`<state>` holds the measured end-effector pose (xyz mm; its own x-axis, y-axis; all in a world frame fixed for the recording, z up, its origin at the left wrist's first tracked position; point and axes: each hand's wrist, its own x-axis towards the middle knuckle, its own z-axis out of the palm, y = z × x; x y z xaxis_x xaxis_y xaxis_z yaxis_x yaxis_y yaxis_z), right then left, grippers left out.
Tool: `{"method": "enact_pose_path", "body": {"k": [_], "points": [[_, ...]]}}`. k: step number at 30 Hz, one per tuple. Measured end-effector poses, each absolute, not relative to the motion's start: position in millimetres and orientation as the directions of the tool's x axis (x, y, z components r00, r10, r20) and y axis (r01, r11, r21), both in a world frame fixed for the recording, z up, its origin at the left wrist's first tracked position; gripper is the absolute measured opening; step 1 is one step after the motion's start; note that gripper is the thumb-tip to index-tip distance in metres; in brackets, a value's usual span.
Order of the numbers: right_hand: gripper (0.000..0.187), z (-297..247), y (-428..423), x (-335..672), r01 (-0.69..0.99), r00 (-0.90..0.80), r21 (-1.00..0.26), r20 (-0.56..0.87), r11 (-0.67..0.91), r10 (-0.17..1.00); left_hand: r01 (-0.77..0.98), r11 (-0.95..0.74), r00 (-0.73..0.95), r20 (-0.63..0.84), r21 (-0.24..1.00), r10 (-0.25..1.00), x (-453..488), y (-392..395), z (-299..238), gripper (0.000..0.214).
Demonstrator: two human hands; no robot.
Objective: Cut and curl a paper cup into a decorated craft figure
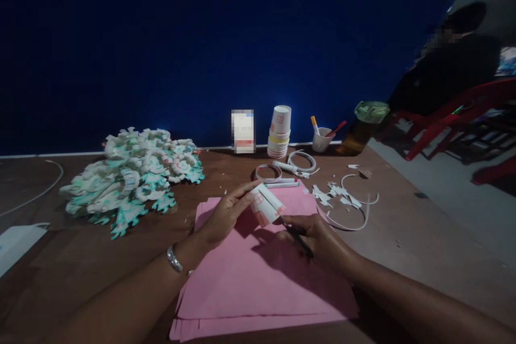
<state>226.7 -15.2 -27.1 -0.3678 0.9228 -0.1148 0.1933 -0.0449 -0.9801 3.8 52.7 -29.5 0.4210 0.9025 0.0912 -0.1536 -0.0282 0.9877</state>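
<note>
A white paper cup (264,203) with red print lies on its side in my left hand (234,208), whose fingers and thumb grip it near the base. My right hand (318,236) is closed around a pair of dark scissors (297,237). The scissors meet the cup's lower right edge, and a dark slit or blade line runs along the cup's side. Both hands are above a stack of pink paper sheets (262,285) on the brown table.
Paper-craft figures (149,172) are heaped at left. Behind the sheets stand stacked cups (279,131), tape rolls (302,161), markers (282,184) and a small cup with pens (321,141). Paper scraps (342,193) lie right, near a lidded jar (365,123). A person (455,64) sits beyond.
</note>
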Motion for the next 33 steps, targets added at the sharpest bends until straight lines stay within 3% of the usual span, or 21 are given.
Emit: {"method": "enact_pose_path", "body": {"k": [10, 16, 24, 33], "points": [[0.079, -30.9, -7.9, 228.6, 0.135, -0.352, -0.964, -0.261, -0.227, 0.899, -0.439, 0.093, 0.255, 0.025, 0.894, 0.967, 5.0, 60.9, -27.9, 0.041], [0.061, -32.0, -8.0, 229.4, 0.216, -0.364, -0.969, -0.194, -0.120, 0.911, -0.415, 0.100, 0.284, 0.024, 0.904, 0.959, 6.2, 58.6, -26.7, 0.038], [0.053, -31.0, -9.1, 229.8, 0.314, -0.369, -0.949, -0.099, 0.024, 0.924, -0.300, 0.047, 0.336, 0.059, 0.953, 0.940, 4.3, 57.2, -23.8, 0.034], [0.037, -32.4, -11.8, 232.7, 0.503, -0.376, -0.821, 0.074, 0.270, 0.924, -0.177, -0.029, 0.304, 0.083, 0.984, 0.949, 2.5, 56.5, -24.3, 0.034]]}}
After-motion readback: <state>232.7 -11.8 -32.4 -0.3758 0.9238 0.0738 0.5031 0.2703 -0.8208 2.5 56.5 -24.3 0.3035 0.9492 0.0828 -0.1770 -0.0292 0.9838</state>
